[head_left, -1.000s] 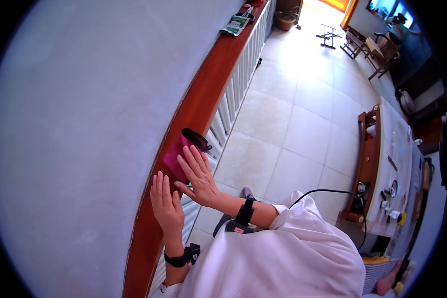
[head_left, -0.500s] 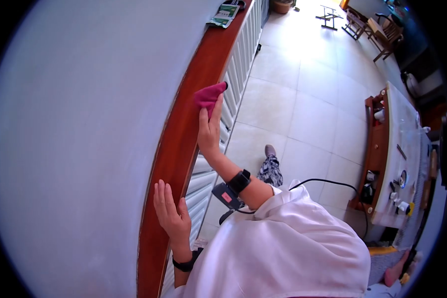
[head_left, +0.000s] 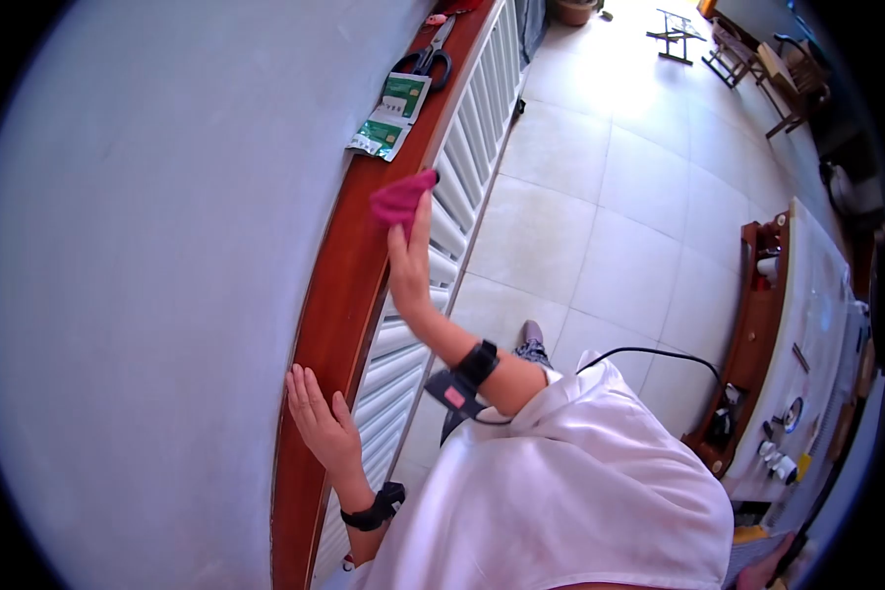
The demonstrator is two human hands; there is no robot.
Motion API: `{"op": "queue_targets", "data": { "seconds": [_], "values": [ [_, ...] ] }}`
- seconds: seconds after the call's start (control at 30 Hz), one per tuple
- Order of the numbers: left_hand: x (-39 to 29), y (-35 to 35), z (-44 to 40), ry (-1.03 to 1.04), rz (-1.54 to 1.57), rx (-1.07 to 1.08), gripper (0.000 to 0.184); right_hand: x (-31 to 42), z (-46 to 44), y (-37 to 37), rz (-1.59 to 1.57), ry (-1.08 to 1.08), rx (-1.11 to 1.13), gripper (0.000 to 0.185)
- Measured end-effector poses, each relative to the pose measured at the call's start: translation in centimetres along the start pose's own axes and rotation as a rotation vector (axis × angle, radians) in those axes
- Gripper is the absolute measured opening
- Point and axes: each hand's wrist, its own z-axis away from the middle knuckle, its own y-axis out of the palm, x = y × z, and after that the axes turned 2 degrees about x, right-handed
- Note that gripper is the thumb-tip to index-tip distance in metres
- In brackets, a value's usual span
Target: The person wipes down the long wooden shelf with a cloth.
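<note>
A pink cloth [head_left: 401, 200] is pinched in the fingers of my right hand [head_left: 410, 275], on the reddish-brown wooden ledge [head_left: 349, 265] near its outer edge. Farther back along the ledge, my left hand [head_left: 326, 428] lies palm down with its fingers stretched out, holding nothing. Just beyond the cloth are green-and-white packets [head_left: 388, 123]. Behind them lies a pair of scissors [head_left: 428, 61] with dark handles. Both wrists wear black bands, and a small dark box hangs by the right one.
A white ribbed radiator [head_left: 452, 211] runs below the ledge, beside the wall [head_left: 157, 275]. On the right stands a wooden table [head_left: 757, 344] with several small items on it. Wooden chairs [head_left: 792, 84] and a folding stand [head_left: 675, 34] are at the far end of the tiled floor [head_left: 551, 216].
The view has shifted forward along the ledge, so the packets appear nearer and the scissors show more fully. My right hand with the cloth is now closer to the packets. My left hand stays flat.
</note>
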Motion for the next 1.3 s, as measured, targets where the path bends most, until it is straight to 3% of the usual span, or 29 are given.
{"op": "queue_targets", "data": {
  "seconds": [0.1,0.27,0.4,0.47,0.57,0.6,0.77,0.83,1.1,1.3],
  "values": [
    [-0.3,0.1,0.1,-0.028,-0.108,0.046,0.042,-0.8,-4.5,-0.4,-0.088,0.073,-0.075,0.059],
    [0.0,0.6,0.1,-0.042,-0.093,0.041,0.039,-1.2,-2.1,-1.7,-0.380,0.297,-0.034,0.059],
    [-0.2,0.3,0.1,-0.008,-0.063,0.007,0.038,-0.4,-2.2,-1.3,-0.439,0.419,-0.073,0.058],
    [-0.4,0.2,0.1,-0.004,-0.027,-0.003,0.037,-2.0,-3.3,-1.6,-0.215,0.294,-0.087,0.057],
    [-0.8,-0.7,-0.1,-0.014,0.043,-0.022,0.037,-1.8,-6.4,-2.0,-0.278,0.146,-0.078,0.056],
    [-0.7,-0.7,-0.2,-0.023,0.032,-0.014,0.037,-2.1,-7.4,-2.3,-0.245,0.235,-0.106,0.054],
    [-2.7,0.4,-2.3,-0.101,-0.004,-0.014,0.038,-4.6,-13.9,-3.8,-0.222,0.135,-0.136,0.056],
    [-3.4,1.5,-3.4,-0.132,-0.030,-0.036,0.038,-4.2,-16.4,-4.6,-0.228,0.278,-0.158,0.056],
    [-4.0,4.4,-4.7,-0.374,-0.370,-0.189,0.037,-5.5,-28.9,-8.2,-0.244,0.166,-0.075,0.057],
    [-4.0,4.5,-3.7,-0.423,-0.436,-0.185,0.036,-4.3,-39.7,-11.0,-0.354,0.268,-0.057,0.059]
  ]
}}
